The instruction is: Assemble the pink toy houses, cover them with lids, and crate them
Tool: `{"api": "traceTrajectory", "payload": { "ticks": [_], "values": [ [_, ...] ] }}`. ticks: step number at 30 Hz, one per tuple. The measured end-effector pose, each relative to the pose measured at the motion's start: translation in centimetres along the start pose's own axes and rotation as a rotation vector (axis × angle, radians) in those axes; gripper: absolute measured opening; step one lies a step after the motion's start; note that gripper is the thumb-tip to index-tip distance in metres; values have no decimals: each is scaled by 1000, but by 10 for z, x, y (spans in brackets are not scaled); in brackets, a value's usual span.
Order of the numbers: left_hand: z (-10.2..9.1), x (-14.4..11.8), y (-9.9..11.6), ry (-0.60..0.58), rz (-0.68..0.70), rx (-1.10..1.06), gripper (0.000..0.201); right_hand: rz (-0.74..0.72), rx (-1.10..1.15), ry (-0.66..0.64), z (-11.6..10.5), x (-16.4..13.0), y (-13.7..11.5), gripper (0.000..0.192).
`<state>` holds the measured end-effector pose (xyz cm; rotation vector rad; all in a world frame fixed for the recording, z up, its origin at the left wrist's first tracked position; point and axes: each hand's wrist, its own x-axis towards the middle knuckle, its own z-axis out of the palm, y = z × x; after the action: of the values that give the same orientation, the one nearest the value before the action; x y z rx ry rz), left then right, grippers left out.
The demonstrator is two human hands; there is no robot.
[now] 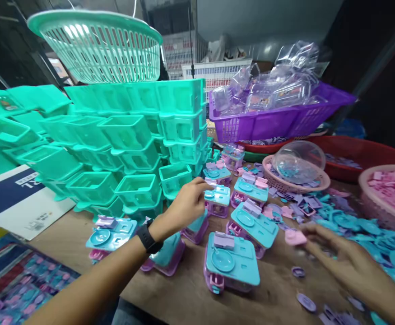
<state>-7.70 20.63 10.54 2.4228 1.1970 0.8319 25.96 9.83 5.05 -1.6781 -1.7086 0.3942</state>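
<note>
My left hand (pixel 185 206), with a black watch (pixel 149 236) on its wrist, pinches the top of a small toy kitchen unit (pixel 217 198) with a blue top and purple base. My right hand (pixel 344 257) is blurred, flat and spread low over the table, its fingertips touching a small pink piece (pixel 295 237). Several like toy units stand around, the nearest one (pixel 230 264) at the front middle and another (pixel 111 234) at the left.
Stacked teal plastic tubs (pixel 126 144) fill the left, with a teal basket (pixel 99 45) on top. A purple crate (pixel 278 117) of clear bags stands behind. Red basins (pixel 366 153), a pink basket (pixel 294 180) and a bowl of pink pieces (pixel 390 189) sit at the right. Loose blue and purple parts (pixel 349 221) cover the table.
</note>
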Motion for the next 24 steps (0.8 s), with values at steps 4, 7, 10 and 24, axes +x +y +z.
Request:
{"api": "traceTrajectory", "payload": {
  "ticks": [4, 7, 10, 24],
  "values": [
    [8, -2, -6, -65, 16, 74, 54, -180, -64, 6, 0, 71, -57, 34],
    [11, 3, -6, -114, 42, 173, 56, -358, -136, -179, 29, 125, -88, 28],
    [11, 13, -1, -203, 37, 314, 55, -426, -243, -315, 64, 163, -100, 19],
    [23, 32, 2, -288, 70, 438, 37, -664, -482, -479, 94, 195, -97, 15]
  ]
}}
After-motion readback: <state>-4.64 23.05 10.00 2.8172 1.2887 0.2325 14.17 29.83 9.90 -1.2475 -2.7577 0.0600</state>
